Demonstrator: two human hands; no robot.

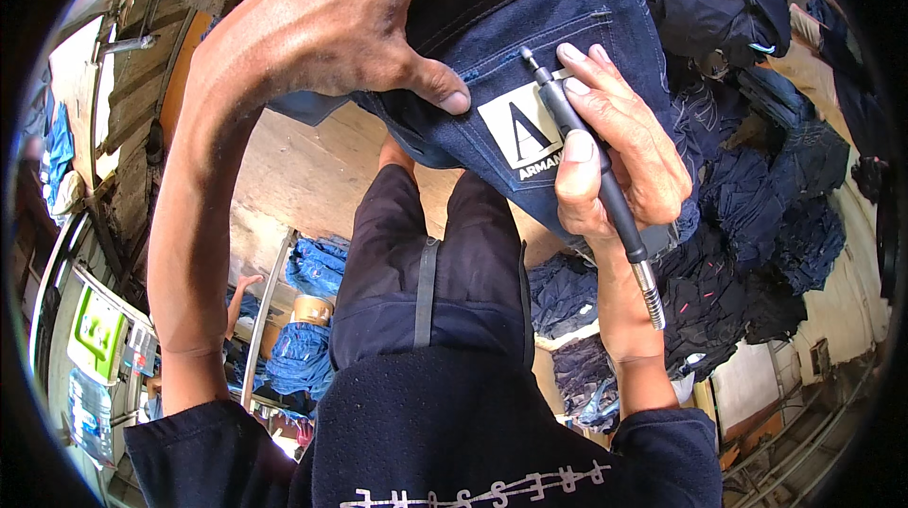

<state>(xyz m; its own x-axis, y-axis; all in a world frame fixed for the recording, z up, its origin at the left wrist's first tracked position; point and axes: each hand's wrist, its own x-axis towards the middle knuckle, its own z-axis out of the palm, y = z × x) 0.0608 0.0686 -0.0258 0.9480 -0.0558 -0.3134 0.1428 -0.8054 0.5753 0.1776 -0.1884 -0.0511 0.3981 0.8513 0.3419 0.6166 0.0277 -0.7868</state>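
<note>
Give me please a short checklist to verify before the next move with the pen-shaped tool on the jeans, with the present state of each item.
1. Right hand grips the pen-shaped tool firmly: ok, fingers wrapped around its black barrel.
2. Tool tip is on the dark blue jeans: ok, it lies at the upper edge of the white patch.
3. Left hand holds the fabric down: ok, palm flat on top, thumb pressed beside the patch.
4. Left thumb is apart from the tip: ok, but close.
5. Fabric under the patch is smooth: cannot tell, the hands hide part of it.
6. Tool's metal cable end hangs free: cannot tell, it leaves behind the wrist.
</note>
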